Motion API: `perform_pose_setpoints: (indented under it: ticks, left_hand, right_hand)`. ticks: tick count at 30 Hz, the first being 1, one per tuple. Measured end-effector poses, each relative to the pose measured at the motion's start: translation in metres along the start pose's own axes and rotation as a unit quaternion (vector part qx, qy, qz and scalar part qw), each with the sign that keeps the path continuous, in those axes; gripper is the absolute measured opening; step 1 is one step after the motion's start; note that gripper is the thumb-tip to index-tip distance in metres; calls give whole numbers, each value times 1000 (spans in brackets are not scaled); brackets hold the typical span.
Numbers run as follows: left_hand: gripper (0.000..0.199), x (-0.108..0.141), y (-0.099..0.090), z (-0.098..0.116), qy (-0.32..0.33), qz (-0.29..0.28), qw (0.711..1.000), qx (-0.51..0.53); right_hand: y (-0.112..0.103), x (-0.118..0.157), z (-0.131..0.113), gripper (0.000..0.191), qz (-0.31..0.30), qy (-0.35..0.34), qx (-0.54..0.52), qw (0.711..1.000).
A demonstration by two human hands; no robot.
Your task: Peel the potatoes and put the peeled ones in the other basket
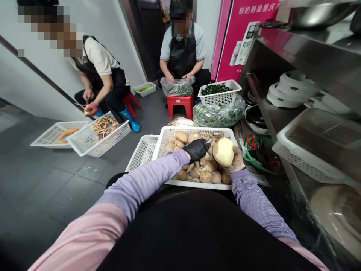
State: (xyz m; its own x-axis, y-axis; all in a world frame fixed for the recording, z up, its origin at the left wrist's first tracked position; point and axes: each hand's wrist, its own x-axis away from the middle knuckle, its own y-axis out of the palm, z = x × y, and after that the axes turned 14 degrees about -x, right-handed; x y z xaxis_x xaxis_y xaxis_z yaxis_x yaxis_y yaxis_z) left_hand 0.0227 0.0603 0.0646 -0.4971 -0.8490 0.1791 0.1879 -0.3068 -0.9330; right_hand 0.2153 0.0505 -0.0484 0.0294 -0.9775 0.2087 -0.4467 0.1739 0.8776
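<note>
Head view: black-gloved left hand (196, 149) fisted round small metal-bladed peeler (208, 141); light-gloved right hand (236, 160) cups pale round peeled potato (223, 151).

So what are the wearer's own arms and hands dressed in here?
Both arms wear lilac ribbed knit sleeves, with pale pink fabric above them near the shoulders. The left hand is in a black glove with a smooth, slightly shiny surface. The right hand is in a light beige, worn-looking work glove. A black apron front covers the body between the arms.
</note>
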Motion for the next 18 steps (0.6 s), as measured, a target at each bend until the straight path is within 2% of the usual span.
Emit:
perform_pose_setpoints:
  ticks: [2, 6, 8, 11, 13, 15, 18]
  left_hand:
    - [31, 2, 3, 7, 0, -17, 1000, -11]
    - [30, 42, 40, 9, -5, -63, 998, 9]
    - [28, 51, 48, 5, 3, -69, 997, 23]
    - [33, 32, 39, 1, -15, 2, 999, 29]
    - [35, 14, 34, 2, -33, 28, 999, 25]
    - [33, 10, 42, 0, -38, 14, 999, 28]
    - [26, 31, 72, -18, -33, -70, 996, 48]
  right_hand:
    - [4, 0, 4, 67, -8, 3, 15, 1000]
    - [2, -6, 7, 67, 3, -14, -14, 1000]
    - [-3, -11, 6, 70, 16, -25, -41, 999]
    - [-6, -16, 8, 70, -8, -25, -57, 998]
    - [-3, -17, 12, 68, -25, -20, -50, 998]
    - [2, -17, 13, 67, -21, -26, -37, 999]
    - [4, -12, 7, 64, 11, -49, -3, 999]
